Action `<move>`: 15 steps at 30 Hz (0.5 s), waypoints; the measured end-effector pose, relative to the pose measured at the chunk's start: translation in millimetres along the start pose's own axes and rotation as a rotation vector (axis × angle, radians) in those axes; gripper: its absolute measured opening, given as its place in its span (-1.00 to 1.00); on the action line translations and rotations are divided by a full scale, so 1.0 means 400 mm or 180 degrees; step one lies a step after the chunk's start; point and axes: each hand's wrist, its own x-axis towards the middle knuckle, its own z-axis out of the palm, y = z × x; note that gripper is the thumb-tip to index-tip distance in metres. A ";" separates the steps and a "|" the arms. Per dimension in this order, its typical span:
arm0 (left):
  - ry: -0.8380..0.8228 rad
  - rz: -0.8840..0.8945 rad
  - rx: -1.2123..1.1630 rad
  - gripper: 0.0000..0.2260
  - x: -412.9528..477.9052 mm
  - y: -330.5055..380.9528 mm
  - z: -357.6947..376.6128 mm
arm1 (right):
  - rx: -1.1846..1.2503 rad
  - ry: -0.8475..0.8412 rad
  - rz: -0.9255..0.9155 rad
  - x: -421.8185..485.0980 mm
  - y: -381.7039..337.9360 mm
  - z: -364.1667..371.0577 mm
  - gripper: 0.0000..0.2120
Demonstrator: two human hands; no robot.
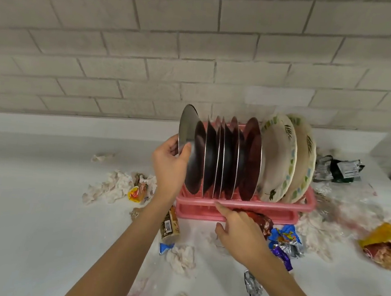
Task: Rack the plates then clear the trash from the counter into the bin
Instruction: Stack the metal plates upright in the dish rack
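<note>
The left hand (171, 162) has its fingers clamped on the rim of a steel plate (188, 129) at the left end of the pink rack (244, 204), leaning outward and seemingly not yet seated in a slot; I judge it could slip and knock its neighbours if released early. The right hand (241, 234), fingers loosely apart with the forefinger on the rack's near rail, holds nothing. The white counter (37, 215) below a pale brick wall (152, 47) is strewn with crumpled tissues (113, 186) and wrappers (286, 241); no bin shows.
</note>
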 end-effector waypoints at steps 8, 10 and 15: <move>-0.0043 -0.0055 0.0122 -0.75 -0.027 -0.058 0.036 | -0.0009 0.0035 0.0067 -0.001 -0.003 0.007 -0.44; -0.0075 -0.0062 0.0135 -0.74 -0.035 -0.063 0.041 | -0.0005 0.0034 0.0069 -0.001 -0.004 0.008 -0.44; -0.0208 -0.0180 0.0091 -0.68 -0.035 -0.061 0.046 | 0.0010 0.0032 0.0105 -0.002 -0.004 0.012 -0.42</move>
